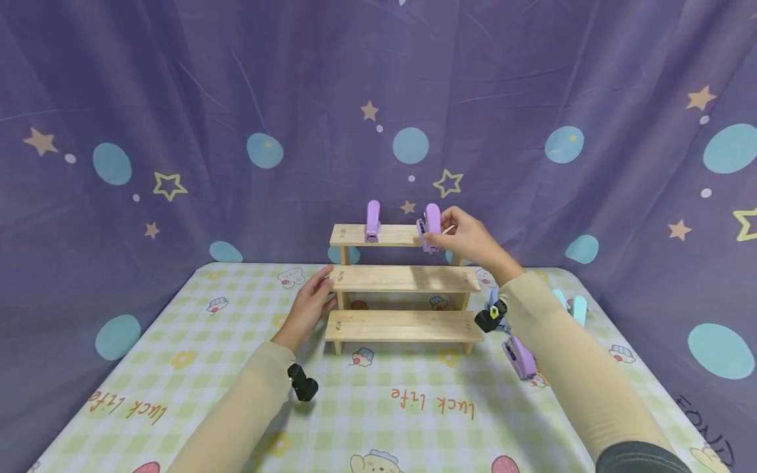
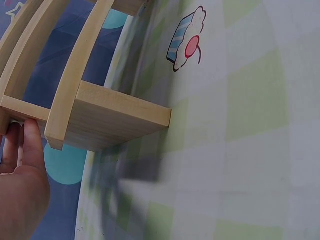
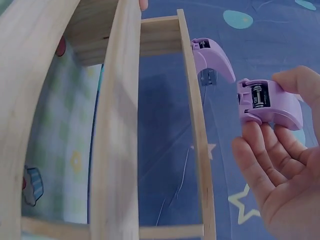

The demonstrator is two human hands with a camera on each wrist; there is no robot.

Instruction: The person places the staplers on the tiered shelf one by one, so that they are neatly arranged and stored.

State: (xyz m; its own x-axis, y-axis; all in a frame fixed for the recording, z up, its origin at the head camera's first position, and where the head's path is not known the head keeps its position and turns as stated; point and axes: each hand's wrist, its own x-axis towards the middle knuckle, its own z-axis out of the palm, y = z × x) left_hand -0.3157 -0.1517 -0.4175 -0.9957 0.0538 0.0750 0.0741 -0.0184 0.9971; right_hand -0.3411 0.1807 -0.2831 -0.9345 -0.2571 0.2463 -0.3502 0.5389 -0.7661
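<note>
A purple stapler [image 1: 433, 226] is pinched between the thumb and fingers of my right hand [image 1: 470, 236], at the right part of the top shelf board. In the right wrist view this held stapler [image 3: 272, 104] stands just off the board's edge. Another purple stapler [image 1: 372, 222] stands upright on the left part of the top board [image 1: 349, 234]. My left hand [image 1: 309, 303] reaches to the left end of the wooden three-step shelf [image 1: 405, 279]. In the left wrist view its fairly straight fingers [image 2: 33, 142] touch the frame under a board.
A third purple stapler [image 1: 520, 358] lies on the checked tablecloth [image 1: 236, 368] right of the shelf. Turquoise objects [image 1: 578, 310] and a blue one [image 1: 493, 299] sit farther back, partly behind the right forearm. A purple curtain [image 1: 189, 144] hangs behind the table.
</note>
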